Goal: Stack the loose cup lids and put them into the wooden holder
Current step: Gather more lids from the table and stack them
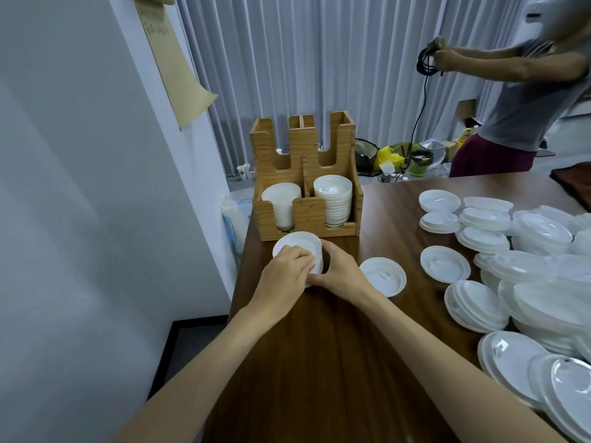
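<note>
Left hand and right hand both curled round a short stack of lids, standing on the table just before the wooden holder. Likely light, thin, slippery, easily skewed: best clasped at opposite rims, kept level.

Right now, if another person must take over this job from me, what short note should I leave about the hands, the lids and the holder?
Left hand: grips the small stack of lids from above.
Right hand: holds the same stack at its right side.
The stack stands on the table, just in front of the wooden holder.
Done: both front compartments already hold lids, the left stack and the right stack.
Left: put this stack into the holder, then the single lid beside the right hand, then the many loose lids on the right of the table.
</note>
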